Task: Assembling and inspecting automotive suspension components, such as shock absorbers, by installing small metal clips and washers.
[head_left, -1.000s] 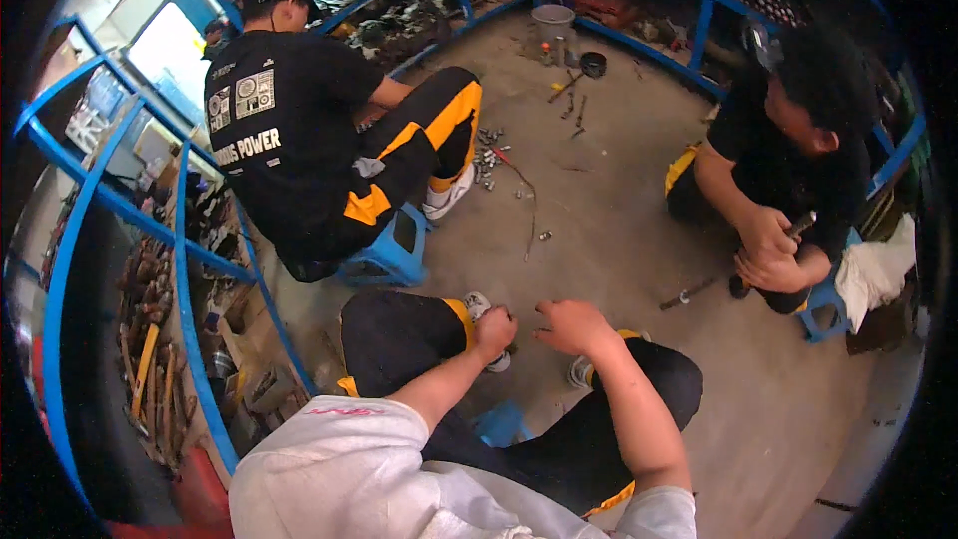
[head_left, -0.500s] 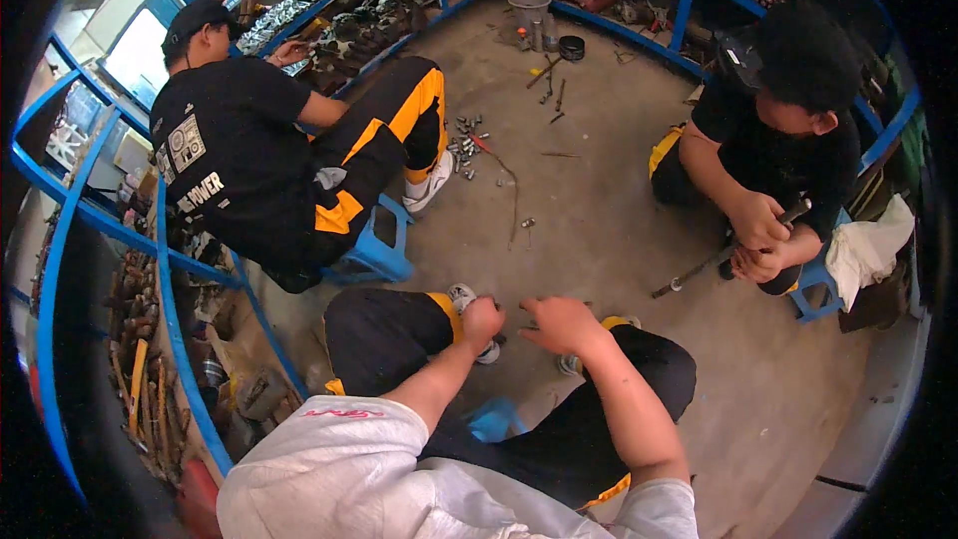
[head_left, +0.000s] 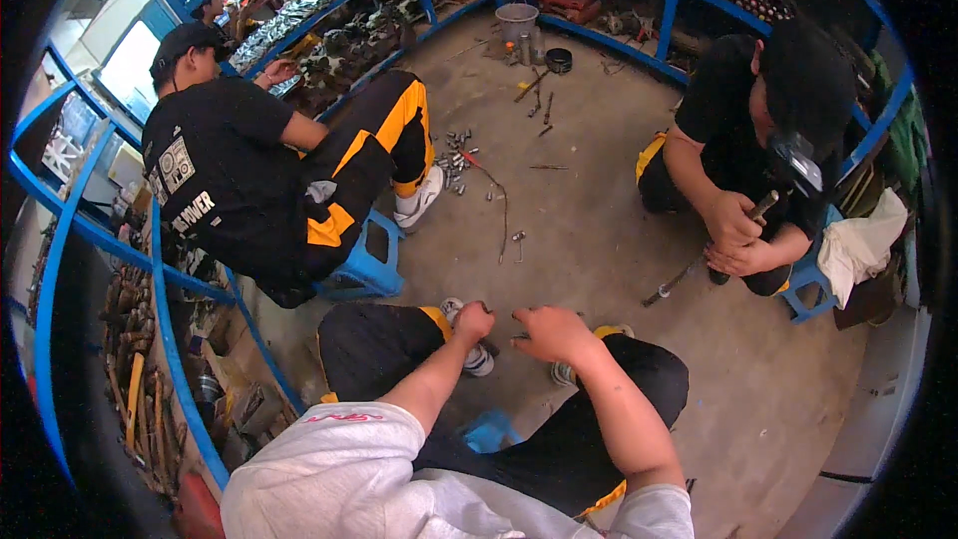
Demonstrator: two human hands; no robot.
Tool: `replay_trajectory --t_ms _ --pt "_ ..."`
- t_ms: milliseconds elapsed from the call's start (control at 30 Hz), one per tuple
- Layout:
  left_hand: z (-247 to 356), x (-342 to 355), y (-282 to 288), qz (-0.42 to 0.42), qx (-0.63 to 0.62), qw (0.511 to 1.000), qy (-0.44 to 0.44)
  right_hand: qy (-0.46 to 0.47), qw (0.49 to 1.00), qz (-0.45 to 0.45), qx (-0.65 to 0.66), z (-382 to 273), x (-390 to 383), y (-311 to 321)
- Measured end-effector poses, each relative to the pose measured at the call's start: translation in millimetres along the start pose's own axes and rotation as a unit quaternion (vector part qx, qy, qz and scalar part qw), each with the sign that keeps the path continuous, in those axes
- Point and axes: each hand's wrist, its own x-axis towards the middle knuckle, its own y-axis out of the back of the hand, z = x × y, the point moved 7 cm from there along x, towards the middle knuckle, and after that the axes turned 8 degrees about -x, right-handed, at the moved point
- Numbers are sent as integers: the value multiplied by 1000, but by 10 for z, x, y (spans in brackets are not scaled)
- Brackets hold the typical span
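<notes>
My left hand (head_left: pixel 471 322) is closed in front of my left knee, above a white shoe (head_left: pixel 477 359); whatever it holds is too small or hidden to make out. My right hand (head_left: pixel 549 335) is just right of it, fingers loosely curled and apart, with nothing visible held. I sit with both knees raised, over what looks like a blue stool (head_left: pixel 487 431). Beyond my hands on the concrete floor lie a thin rod with a red end (head_left: pixel 499 202), a small metal piece (head_left: pixel 518 247) and several cylindrical metal fittings (head_left: pixel 457 165).
A co-worker on a blue stool (head_left: pixel 364 265) sits front-left; another (head_left: pixel 718 130) at right grips a long metal rod (head_left: pixel 674 284). Blue-framed shelves (head_left: pixel 190 409) hold parts and bars. A grey bucket (head_left: pixel 517 20), black ring (head_left: pixel 559 59) and white cloth (head_left: pixel 860 245) are around us.
The right co-worker has bent the head down over the rod. My hands have shifted slightly leftward in view, keeping a similar shape. The scene has shifted a little as the view moved.
</notes>
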Motion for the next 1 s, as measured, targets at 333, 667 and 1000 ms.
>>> replay_trajectory --t_ms 333,667,1000 --pt "-170 -305 -50 17 26 999 -32 -5 1000 -8 -4 -88 56 25" --pt "26 -335 123 28 -41 999 -22 -8 1000 -9 -16 -185 -52 -142" --pt "-497 -806 -72 21 -15 998 -53 -23 999 -38 -24 -635 -211 -395"
